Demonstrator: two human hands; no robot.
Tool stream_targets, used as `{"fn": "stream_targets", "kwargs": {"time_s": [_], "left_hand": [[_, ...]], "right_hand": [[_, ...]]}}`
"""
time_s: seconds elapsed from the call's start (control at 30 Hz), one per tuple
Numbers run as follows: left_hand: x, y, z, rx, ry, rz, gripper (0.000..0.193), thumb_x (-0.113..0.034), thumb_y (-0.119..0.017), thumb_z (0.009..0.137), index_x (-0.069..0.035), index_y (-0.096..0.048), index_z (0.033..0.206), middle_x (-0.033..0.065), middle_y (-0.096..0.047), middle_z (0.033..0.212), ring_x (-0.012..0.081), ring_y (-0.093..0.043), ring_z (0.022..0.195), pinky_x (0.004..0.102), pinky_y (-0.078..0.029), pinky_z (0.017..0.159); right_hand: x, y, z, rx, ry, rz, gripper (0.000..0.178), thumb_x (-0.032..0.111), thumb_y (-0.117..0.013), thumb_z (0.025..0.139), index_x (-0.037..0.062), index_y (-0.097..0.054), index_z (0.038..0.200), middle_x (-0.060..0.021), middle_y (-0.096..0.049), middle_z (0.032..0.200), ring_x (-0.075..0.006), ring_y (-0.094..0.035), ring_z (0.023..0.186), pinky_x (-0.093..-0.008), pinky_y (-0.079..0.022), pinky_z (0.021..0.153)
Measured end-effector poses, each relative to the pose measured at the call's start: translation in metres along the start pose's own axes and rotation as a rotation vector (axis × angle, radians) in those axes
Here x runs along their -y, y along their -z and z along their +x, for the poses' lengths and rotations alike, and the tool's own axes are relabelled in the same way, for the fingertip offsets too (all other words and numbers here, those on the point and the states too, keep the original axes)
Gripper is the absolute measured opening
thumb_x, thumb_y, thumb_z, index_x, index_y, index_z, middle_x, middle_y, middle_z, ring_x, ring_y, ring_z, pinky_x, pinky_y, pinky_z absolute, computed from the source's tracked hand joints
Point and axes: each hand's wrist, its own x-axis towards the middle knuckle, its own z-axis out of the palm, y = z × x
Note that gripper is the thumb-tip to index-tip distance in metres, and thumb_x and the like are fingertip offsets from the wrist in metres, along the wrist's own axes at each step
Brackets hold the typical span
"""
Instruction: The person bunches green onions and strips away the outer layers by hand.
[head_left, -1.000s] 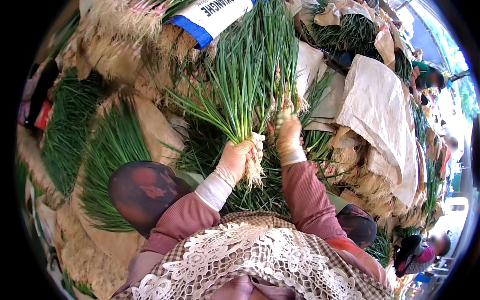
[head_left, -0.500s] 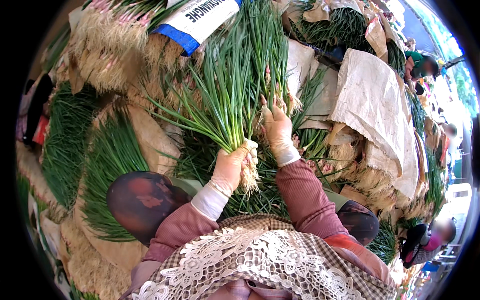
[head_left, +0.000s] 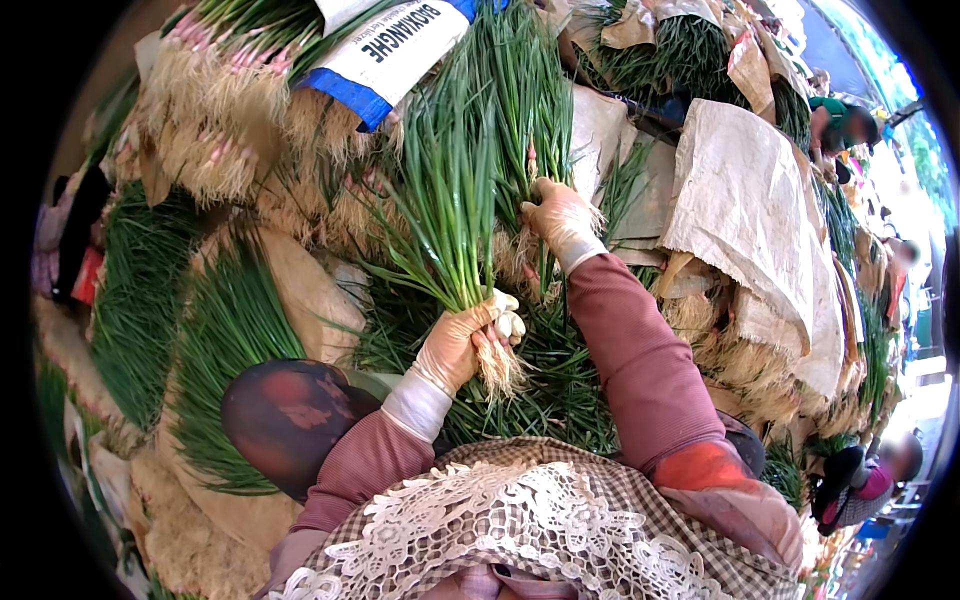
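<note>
My left hand (head_left: 462, 338), in a pale thin glove, is closed round a bunch of spring onions (head_left: 452, 240). The green leaves fan out away from me, and the pinkish bulbs and pale roots (head_left: 497, 368) stick out below the fist. Further off and to the right, my right hand (head_left: 562, 216), gloved too, has its fingers curled on the lower stems of other spring onions (head_left: 520, 110). Those stems lie just beside the held bunch, their roots partly hidden behind the right hand. Its fingertips are only partly visible.
Loose green leaves (head_left: 540, 400) lie between my knees. A white and blue sack (head_left: 385, 55) covers onions at the far left, while brown sacking (head_left: 740, 210) lies over rooted bundles at right. More onion bundles (head_left: 225, 350) rest left. Other people (head_left: 845, 125) are at the right edge.
My right hand has moved slightly up and right, away from my left hand, which has dropped a little with its bunch. The held leaves spread less to the left.
</note>
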Motion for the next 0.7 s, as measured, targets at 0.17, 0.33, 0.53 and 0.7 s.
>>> {"fn": "stream_targets", "kwargs": {"time_s": [0.17,0.33,0.53,0.7], "left_hand": [[-0.01,0.012,0.005,-0.23,-0.174,0.002,0.019,-0.012,-0.054,0.078,0.005,-0.054,0.086,0.0062,-0.052,0.063,0.0164,-0.051,0.06,0.0296,-0.044,0.061],[0.007,0.028,0.013,-0.373,-0.074,0.278,0.016,-0.013,-0.052,0.079,0.003,-0.054,0.079,0.0068,-0.057,0.069,0.0133,-0.051,0.054,0.0236,-0.044,0.049],[0.004,0.0,0.002,-0.263,-0.047,0.091,0.017,-0.018,-0.05,0.081,-0.002,-0.053,0.08,0.0079,-0.055,0.068,0.0164,-0.053,0.057,0.0277,-0.045,0.053],[-0.005,0.012,0.0,-0.354,-0.006,0.058,0.021,-0.019,-0.049,0.081,-0.004,-0.051,0.096,0.0092,-0.058,0.078,0.0166,-0.054,0.061,0.0265,-0.043,0.053]], "right_hand": [[0.0,0.011,-0.027,0.347,-0.113,0.866,0.011,0.012,-0.058,0.073,0.0031,-0.055,0.079,-0.008,-0.058,0.071,-0.0161,-0.057,0.059,-0.027,-0.044,0.056],[0.019,-0.007,-0.092,0.295,0.308,0.616,0.01,0.012,-0.054,0.071,0.0046,-0.056,0.077,-0.0114,-0.057,0.073,-0.0227,-0.057,0.07,-0.0326,-0.045,0.063],[-0.008,-0.029,-0.081,0.11,0.2,-0.088,0.011,0.01,-0.05,0.07,0.0074,-0.056,0.078,-0.0126,-0.057,0.076,-0.028,-0.056,0.073,-0.0366,-0.044,0.066],[-0.014,0.001,-0.069,0.425,0.16,0.314,0.029,0.029,-0.051,0.076,0.0087,-0.056,0.096,-0.0133,-0.058,0.085,-0.0245,-0.057,0.079,-0.0329,-0.044,0.071]]}}
